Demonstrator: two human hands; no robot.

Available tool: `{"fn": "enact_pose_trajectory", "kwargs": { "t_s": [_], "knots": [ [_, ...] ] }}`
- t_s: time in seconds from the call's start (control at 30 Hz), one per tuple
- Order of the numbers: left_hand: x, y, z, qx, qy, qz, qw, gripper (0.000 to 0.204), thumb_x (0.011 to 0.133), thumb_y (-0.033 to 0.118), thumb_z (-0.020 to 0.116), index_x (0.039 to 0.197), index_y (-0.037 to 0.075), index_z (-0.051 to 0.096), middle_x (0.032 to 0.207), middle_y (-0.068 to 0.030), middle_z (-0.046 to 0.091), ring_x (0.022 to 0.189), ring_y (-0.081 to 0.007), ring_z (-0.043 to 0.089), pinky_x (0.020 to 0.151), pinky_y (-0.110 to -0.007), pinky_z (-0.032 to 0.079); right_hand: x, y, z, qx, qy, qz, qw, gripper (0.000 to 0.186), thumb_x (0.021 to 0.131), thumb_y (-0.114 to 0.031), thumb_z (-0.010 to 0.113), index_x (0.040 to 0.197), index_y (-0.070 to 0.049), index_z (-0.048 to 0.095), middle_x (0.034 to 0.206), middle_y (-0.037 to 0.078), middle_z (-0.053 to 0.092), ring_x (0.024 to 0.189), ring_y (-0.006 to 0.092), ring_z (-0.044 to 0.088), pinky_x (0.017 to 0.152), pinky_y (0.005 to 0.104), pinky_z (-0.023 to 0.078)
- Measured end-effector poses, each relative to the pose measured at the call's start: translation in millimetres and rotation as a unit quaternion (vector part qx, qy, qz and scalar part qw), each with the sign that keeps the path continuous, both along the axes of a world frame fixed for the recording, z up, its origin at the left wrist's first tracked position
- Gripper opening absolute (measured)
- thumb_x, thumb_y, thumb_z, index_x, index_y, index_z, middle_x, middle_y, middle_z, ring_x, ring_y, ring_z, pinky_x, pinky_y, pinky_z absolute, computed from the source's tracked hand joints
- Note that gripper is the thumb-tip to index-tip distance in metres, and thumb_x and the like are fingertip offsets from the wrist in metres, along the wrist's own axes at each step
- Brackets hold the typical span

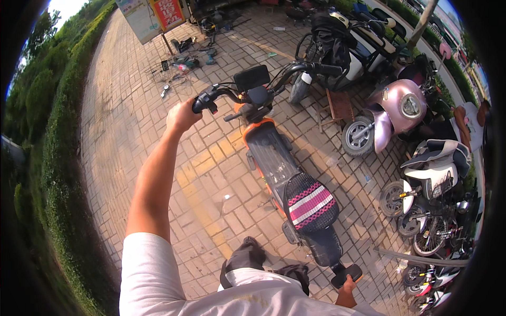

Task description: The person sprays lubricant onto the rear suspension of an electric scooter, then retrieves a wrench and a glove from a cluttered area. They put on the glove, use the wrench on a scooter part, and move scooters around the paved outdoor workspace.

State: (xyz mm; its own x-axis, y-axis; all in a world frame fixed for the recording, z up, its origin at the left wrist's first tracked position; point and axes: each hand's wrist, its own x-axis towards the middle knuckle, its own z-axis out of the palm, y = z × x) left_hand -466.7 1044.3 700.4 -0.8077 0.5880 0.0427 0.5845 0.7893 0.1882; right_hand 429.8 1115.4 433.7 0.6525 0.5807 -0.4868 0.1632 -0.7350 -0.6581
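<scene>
An orange-and-black electric scooter [269, 158] stands diagonally in front of me, with a mirror upright on its bars and a black seat cover [311, 205] striped pink and white. My left hand [182, 112] is closed round the left handlebar grip, its arm stretched forward. At the rear, low on my right, my right hand [346, 289] holds the small black rear backrest [346, 275]; part of that hand is hidden beneath it.
Parked two-wheelers line my right: a pink scooter [395, 113], white ones [437, 179], bicycles. A person's arm [464, 126] shows among them. A wooden stool [337, 108], scattered tools and parts [187, 63], and a signboard [147, 18] are ahead. A hedge [55, 174] runs along the left.
</scene>
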Motion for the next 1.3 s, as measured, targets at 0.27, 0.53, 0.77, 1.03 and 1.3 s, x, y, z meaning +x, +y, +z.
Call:
{"fn": "enact_pose_trajectory", "kwargs": {
  "t_s": [0.27, 0.53, 0.77, 1.03, 1.3],
  "knots": [
    [-69, -21, -33, 0.063, -0.040, 0.094, 0.993, 0.033, 0.072, 0.035, 0.066, 0.095, 0.012, 0.061, 0.085, -0.0151, 0.067, 0.082, -0.0329, 0.065, 0.069, -0.045, 0.050, -122, -2, 6, -0.040, -0.019, -0.040, 0.998, 0.038, 0.074, -0.014, 0.074, 0.105, 0.004, 0.061, 0.097, 0.015, 0.065, 0.078, 0.0296, 0.065, 0.070, 0.0443, 0.055],
    [-71, -9, -91, 0.190, -0.217, 0.182, 0.940, 0.051, 0.076, 0.032, 0.067, 0.113, 0.002, 0.049, 0.087, -0.0210, 0.065, 0.085, -0.0375, 0.063, 0.075, -0.045, 0.049, -227, 9, 10, -0.026, 0.039, -0.028, 0.999, 0.040, 0.076, -0.014, 0.074, 0.109, 0.003, 0.060, 0.102, 0.016, 0.064, 0.081, 0.0325, 0.065, 0.070, 0.0478, 0.055],
    [-119, 0, -99, 0.305, -0.337, 0.202, 0.867, 0.046, 0.077, 0.025, 0.069, 0.106, -0.003, 0.047, 0.072, -0.0135, 0.059, 0.060, -0.0256, 0.059, 0.057, -0.039, 0.048, -307, 60, 10, -0.058, 0.000, 0.009, 0.998, 0.040, 0.078, -0.018, 0.073, 0.109, 0.003, 0.059, 0.100, 0.015, 0.064, 0.080, 0.0317, 0.065, 0.069, 0.0442, 0.056],
    [-222, -65, -81, 0.304, -0.295, 0.255, 0.869, 0.030, 0.075, 0.019, 0.069, 0.095, 0.002, 0.055, 0.068, -0.0051, 0.057, 0.054, -0.0109, 0.052, 0.050, -0.029, 0.043, -395, 76, 3, -0.060, -0.001, 0.056, 0.997, 0.043, 0.078, -0.021, 0.073, 0.110, 0.005, 0.058, 0.099, 0.015, 0.064, 0.078, 0.0311, 0.065, 0.069, 0.0451, 0.056],
    [-302, -107, -63, 0.339, -0.323, 0.329, 0.820, 0.030, 0.074, 0.013, 0.068, 0.098, 0.001, 0.055, 0.070, -0.0029, 0.056, 0.056, -0.0087, 0.049, 0.050, -0.027, 0.042, -456, 96, -19, -0.071, 0.010, 0.099, 0.992, 0.043, 0.079, -0.023, 0.072, 0.110, 0.005, 0.058, 0.097, 0.015, 0.064, 0.076, 0.0293, 0.065, 0.068, 0.0424, 0.057]
  ]
}}
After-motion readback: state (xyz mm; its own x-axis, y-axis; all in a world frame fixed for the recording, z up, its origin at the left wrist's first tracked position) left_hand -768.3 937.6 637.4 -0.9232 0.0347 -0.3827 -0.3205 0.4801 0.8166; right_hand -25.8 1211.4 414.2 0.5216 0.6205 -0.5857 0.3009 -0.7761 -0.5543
